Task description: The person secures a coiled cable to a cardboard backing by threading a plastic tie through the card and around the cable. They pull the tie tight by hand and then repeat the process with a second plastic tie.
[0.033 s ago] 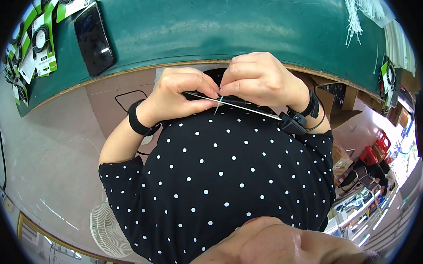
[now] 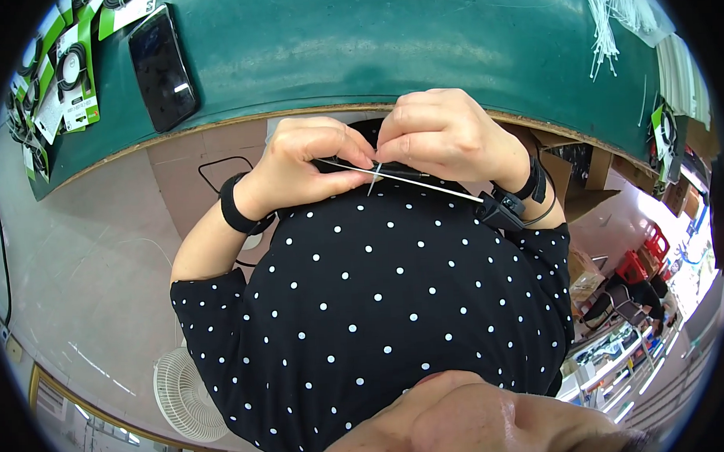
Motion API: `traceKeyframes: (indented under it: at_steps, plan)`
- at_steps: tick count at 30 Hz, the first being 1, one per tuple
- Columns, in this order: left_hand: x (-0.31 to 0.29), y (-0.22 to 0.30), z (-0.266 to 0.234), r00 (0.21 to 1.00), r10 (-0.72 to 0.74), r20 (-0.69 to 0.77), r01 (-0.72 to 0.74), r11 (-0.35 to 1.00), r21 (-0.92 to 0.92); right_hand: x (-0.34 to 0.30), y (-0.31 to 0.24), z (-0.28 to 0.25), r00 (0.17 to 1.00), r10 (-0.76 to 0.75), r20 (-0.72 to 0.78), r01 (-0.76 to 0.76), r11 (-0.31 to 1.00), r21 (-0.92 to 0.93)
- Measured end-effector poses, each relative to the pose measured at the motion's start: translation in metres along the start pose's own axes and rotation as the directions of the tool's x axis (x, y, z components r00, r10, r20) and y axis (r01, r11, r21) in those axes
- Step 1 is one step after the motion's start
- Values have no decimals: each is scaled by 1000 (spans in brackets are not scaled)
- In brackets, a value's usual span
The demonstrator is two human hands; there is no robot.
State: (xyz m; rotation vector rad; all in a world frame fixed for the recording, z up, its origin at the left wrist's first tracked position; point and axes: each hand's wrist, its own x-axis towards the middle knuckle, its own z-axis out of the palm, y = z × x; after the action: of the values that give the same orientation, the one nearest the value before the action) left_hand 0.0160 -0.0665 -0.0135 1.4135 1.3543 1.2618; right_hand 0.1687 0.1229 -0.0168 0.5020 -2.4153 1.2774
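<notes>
Close together in front of my body, past the table's near edge, both hands are closed in pinches. Between the thumb and fingers of my left hand [image 2: 316,158] is a thin white card [image 2: 432,186], seen edge-on and slanting down to the right. A black cable [image 2: 400,171] lies along its far side, mostly hidden. My right hand [image 2: 447,137] pinches the upper end of a thin white cable tie [image 2: 374,180], which crosses the card beside my left fingertips. The fingers partly cover where tie, card and cable meet.
The green table [image 2: 372,50] carries a black phone [image 2: 163,67] and, at left, several green-and-white cards with coiled black cables [image 2: 71,69]. Loose white cable ties [image 2: 604,26] lie at far right, near stacked white cards [image 2: 684,79]. Below are cardboard boxes [image 2: 580,182] and a fan [image 2: 188,395].
</notes>
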Motion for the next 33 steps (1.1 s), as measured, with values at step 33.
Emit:
traceKeyframes:
  at_steps: [33]
  plan:
    - [35, 19, 1, 708, 639, -301, -201, 591, 781, -7, -28, 8, 788, 615, -34, -425, 582, 693]
